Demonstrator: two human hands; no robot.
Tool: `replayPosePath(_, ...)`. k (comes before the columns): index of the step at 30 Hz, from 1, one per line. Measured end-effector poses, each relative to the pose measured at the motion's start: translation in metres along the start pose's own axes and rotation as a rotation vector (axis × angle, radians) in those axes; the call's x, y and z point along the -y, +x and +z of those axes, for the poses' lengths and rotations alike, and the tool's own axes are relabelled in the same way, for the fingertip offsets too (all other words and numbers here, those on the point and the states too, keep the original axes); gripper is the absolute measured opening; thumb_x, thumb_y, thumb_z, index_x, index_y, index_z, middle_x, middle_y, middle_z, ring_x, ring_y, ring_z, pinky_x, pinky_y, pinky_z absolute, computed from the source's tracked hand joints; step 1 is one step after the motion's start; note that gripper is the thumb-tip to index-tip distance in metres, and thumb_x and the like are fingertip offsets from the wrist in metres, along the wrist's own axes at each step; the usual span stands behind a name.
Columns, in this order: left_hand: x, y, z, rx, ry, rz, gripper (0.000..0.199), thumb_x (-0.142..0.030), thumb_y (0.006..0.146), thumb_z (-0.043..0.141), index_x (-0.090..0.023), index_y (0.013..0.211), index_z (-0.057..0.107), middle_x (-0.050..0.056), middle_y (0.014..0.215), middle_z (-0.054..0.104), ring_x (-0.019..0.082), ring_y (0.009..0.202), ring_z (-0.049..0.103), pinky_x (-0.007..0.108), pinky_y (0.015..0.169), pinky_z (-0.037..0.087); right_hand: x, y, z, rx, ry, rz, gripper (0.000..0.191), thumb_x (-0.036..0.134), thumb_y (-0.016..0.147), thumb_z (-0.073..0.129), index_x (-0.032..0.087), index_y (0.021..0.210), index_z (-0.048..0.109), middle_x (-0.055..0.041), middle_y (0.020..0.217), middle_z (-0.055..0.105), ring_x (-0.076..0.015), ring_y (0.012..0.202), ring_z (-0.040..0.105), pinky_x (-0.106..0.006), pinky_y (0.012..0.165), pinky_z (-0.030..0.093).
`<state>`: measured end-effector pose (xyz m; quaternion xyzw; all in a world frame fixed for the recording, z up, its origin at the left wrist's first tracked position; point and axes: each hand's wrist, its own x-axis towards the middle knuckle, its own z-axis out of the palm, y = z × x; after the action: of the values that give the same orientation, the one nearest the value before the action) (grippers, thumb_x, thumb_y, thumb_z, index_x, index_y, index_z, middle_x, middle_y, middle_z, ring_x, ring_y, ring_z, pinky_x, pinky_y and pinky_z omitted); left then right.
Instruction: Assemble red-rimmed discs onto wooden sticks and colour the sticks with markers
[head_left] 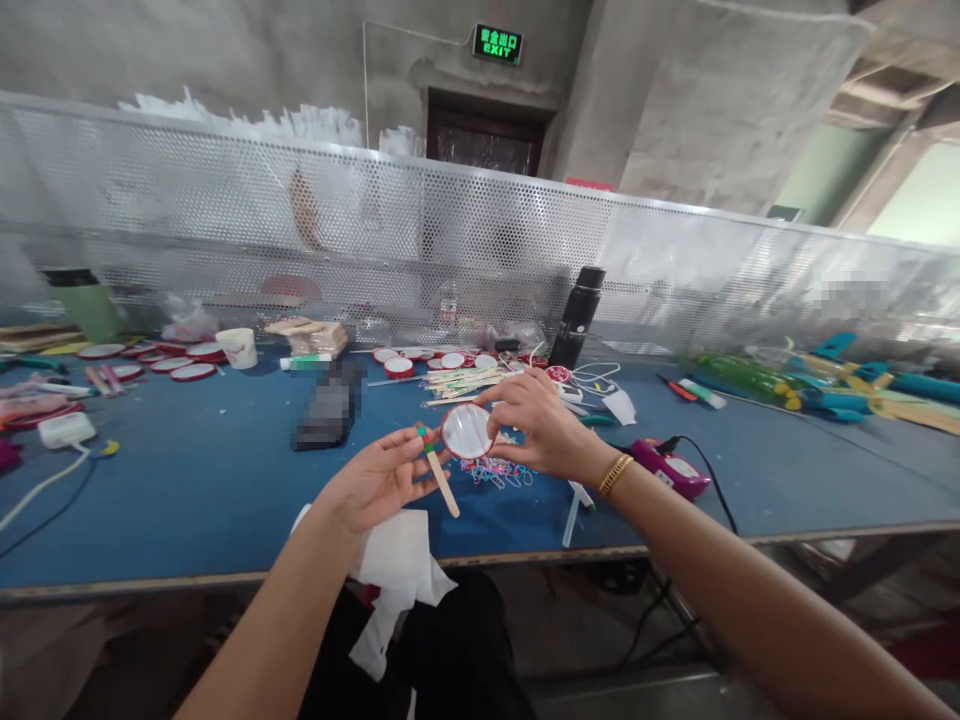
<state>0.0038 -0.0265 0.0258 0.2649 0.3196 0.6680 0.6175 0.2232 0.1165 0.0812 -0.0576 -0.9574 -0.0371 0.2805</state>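
Left hand (pixel 379 482), grip pinching a wooden stick (pixel 442 480) near its colour-banded end; right hand (pixel 534 422), grip grasping a red-rimmed disc (pixel 466 432) by its edge, presumably to spare its face; both above the worktop (pixel 225 490).

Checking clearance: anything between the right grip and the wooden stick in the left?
Yes: the red-rimmed disc, held by the right grip, sits between it and the wooden stick. The left grip also extends past the stick toward the disc. Depth gap: can't tell.

The green sign (pixel 498 44) reads "EXIT" beneath, apparently, "安全出口".
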Motion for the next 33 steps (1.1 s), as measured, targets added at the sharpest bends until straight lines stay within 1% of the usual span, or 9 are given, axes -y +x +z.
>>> replayPosePath(5,0.001,-0.001,0.000,0.060,-0.004,-0.045,0.021,-0.012,0.075,0.085,-0.017,0.090,0.071,0.006,0.096,0.078,0.028,0.093,0.077,0.058,0.092,0.059,0.012,0.002,0.014,0.024,0.076,-0.035,0.021,0.044,0.088,0.074,0.025,0.083,0.068,-0.0012,0.125,0.069,-0.0243,0.114,0.056,-0.044,0.104,0.029)
replayPosePath(9,0.001,-0.001,0.001,0.052,0.023,-0.053,0.016,-0.010,0.079,0.080,-0.015,0.091,0.071,0.007,0.088,0.078,0.026,0.085,0.078,0.056,0.088,0.062,0.016,0.001,0.031,0.012,0.142,-0.025,0.020,0.041,0.085,0.078,0.024,0.082,0.069,-0.0038,0.125,0.069,-0.0249,0.113,0.057,-0.044,0.103,0.033)
replayPosePath(12,0.002,0.000,0.001,0.037,0.037,-0.052,0.013,-0.009,0.080,0.078,-0.014,0.090,0.071,0.008,0.084,0.078,0.025,0.078,0.078,0.053,0.084,0.064,0.012,0.001,0.035,-0.038,0.278,-0.024,0.024,0.041,0.081,0.082,0.024,0.093,0.069,-0.0060,0.125,0.069,-0.0260,0.117,0.059,-0.045,0.106,0.037)
replayPosePath(14,0.002,0.001,0.001,0.041,0.051,-0.059,0.013,-0.010,0.080,0.080,-0.013,0.089,0.071,0.008,0.084,0.078,0.026,0.079,0.078,0.052,0.083,0.065,0.009,0.005,0.033,-0.071,0.404,0.009,0.027,0.041,0.083,0.080,0.025,0.102,0.069,-0.0073,0.125,0.069,-0.0256,0.121,0.059,-0.046,0.107,0.040)
replayPosePath(16,0.002,0.002,0.000,0.069,0.075,-0.070,0.013,-0.012,0.079,0.081,-0.013,0.088,0.072,0.008,0.084,0.078,0.027,0.081,0.078,0.052,0.084,0.065,0.011,0.013,0.030,-0.100,0.502,0.065,0.020,0.039,0.089,0.074,0.026,0.103,0.071,-0.0063,0.118,0.072,-0.0233,0.117,0.062,-0.044,0.105,0.043)
replayPosePath(21,0.002,0.001,-0.001,0.139,0.131,-0.082,0.015,-0.018,0.077,0.084,-0.013,0.085,0.073,0.007,0.081,0.077,0.025,0.082,0.077,0.051,0.088,0.064,0.030,0.035,0.030,-0.084,0.614,0.179,0.009,0.033,0.091,0.071,0.026,0.086,0.076,-0.0002,0.084,0.073,-0.0167,0.088,0.064,-0.034,0.087,0.048)
replayPosePath(26,0.002,-0.001,0.000,0.145,0.165,-0.081,0.025,-0.023,0.072,0.089,-0.014,0.089,0.073,0.009,0.088,0.077,0.027,0.089,0.076,0.051,0.089,0.063,0.040,0.045,0.032,-0.062,0.777,0.299,0.016,0.035,0.083,0.075,0.023,0.073,0.072,0.0002,0.076,0.070,-0.0144,0.077,0.061,-0.029,0.074,0.047)
replayPosePath(30,0.004,-0.001,0.003,0.168,0.205,-0.029,0.027,-0.024,0.076,0.086,-0.019,0.096,0.069,0.006,0.097,0.076,0.026,0.090,0.076,0.048,0.086,0.064,0.029,0.043,0.018,-0.062,0.971,0.399,0.019,0.036,0.081,0.073,0.021,0.070,0.067,0.0013,0.071,0.065,-0.0124,0.070,0.056,-0.029,0.072,0.046)
replayPosePath(33,0.007,-0.001,0.008,0.098,0.276,0.064,0.039,-0.024,0.076,0.085,-0.025,0.108,0.063,0.003,0.103,0.073,0.022,0.085,0.075,0.042,0.076,0.066,0.010,0.038,0.001,-0.112,1.128,0.442,0.022,0.040,0.081,0.073,0.021,0.073,0.065,0.0018,0.074,0.065,-0.0119,0.071,0.056,-0.030,0.076,0.047)
